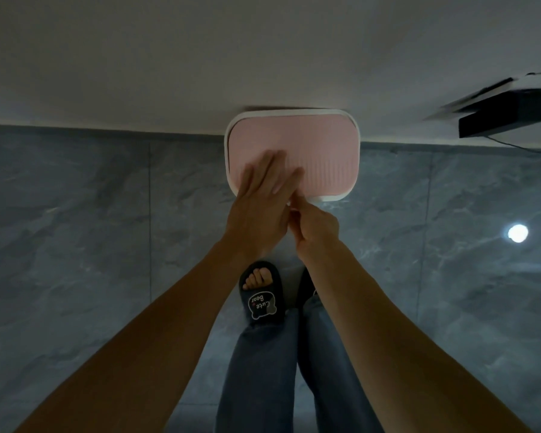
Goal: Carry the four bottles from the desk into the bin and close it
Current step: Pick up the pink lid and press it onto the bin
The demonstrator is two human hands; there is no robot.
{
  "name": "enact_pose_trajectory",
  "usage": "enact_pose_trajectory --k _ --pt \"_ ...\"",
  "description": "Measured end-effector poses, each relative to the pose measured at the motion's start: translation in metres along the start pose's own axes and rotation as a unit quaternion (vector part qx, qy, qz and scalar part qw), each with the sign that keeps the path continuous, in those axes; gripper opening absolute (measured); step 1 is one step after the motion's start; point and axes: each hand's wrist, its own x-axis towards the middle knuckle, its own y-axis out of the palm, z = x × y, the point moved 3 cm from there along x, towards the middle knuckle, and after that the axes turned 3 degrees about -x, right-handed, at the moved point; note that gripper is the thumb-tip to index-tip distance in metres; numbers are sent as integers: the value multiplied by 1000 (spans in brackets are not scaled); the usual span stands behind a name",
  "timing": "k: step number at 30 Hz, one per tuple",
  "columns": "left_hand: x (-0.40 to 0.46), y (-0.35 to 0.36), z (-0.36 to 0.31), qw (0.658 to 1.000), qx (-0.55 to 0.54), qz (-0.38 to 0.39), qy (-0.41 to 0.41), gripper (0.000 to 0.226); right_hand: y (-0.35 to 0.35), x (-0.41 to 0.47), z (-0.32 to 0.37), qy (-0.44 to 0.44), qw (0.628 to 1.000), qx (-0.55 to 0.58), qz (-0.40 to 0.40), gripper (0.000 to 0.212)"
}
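The bin stands against the wall, seen from straight above, with a white rim (355, 132) and a pink ribbed lid (319, 151) lying flat and shut on it. My left hand (260, 198) rests palm down on the lid's near left part, fingers spread. My right hand (314, 223) is curled at the bin's front edge, its fingertips pinched at the white rim near the lid's front catch. No bottles are in view; the bin's inside is hidden by the lid.
Grey marbled floor tiles (75, 229) surround the bin. A black box with a cable (503, 117) sits by the wall at the right. My legs in jeans and a black slipper (261, 295) stand just before the bin.
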Motion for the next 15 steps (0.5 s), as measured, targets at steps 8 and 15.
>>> enact_pose_trajectory --k 8,15 --pt "0 3 2 1000 13 -16 -4 63 1 -1 6 0 1000 -7 19 14" --pt "1 9 6 999 34 -30 1 64 1 3 7 10 999 12 44 7"
